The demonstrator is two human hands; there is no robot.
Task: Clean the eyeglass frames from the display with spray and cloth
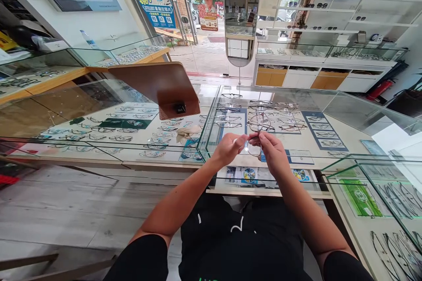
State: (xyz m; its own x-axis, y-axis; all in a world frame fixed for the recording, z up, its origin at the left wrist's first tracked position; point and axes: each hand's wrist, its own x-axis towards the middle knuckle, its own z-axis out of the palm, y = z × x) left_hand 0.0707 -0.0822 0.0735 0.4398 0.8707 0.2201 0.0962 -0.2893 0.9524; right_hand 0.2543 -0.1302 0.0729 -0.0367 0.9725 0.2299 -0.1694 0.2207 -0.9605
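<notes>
I hold a pair of eyeglasses (254,147) with thin rims above the glass counter. My right hand (273,151) is closed, pinching the frame near its middle. On the other side, my left hand (231,148) is closed too, with its thumb and fingers at the upper left edge of the frame. The fingers hide part of the glasses. Beneath and beyond my hands, rows of eyeglasses (286,106) lie inside the glass display case (290,167), some on dark blue and white cards (325,131).
A brown tilted mirror or stand (165,83) rests on the counter at left. More frames lie in the left case (121,138) and the right case (392,237). An oval standing mirror (242,17) is beyond, near wall shelves (326,10). A fire extinguisher (379,90) stands at right.
</notes>
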